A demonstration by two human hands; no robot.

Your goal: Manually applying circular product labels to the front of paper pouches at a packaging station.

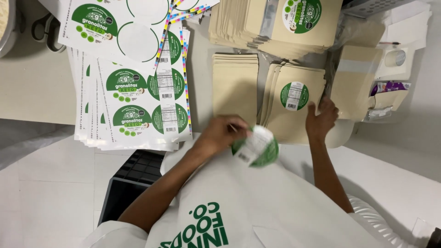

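Note:
My left hand (pixel 222 133) pinches a round green and white sticker (pixel 257 147) that curls off its fingers above my white apron. My right hand (pixel 321 120) rests with spread fingers on the edge of a tan paper pouch (pixel 294 115), which bears a round green label (pixel 294 95) on its face. That pouch lies on top of a small stack of the same pouches.
Sheets of round green stickers (pixel 138 105) are fanned out at the left. Stacks of plain tan pouches (pixel 235 85) sit in the middle and more labelled ones (pixel 285 23) at the back. A black crate (pixel 133 179) stands on the floor below the table's edge.

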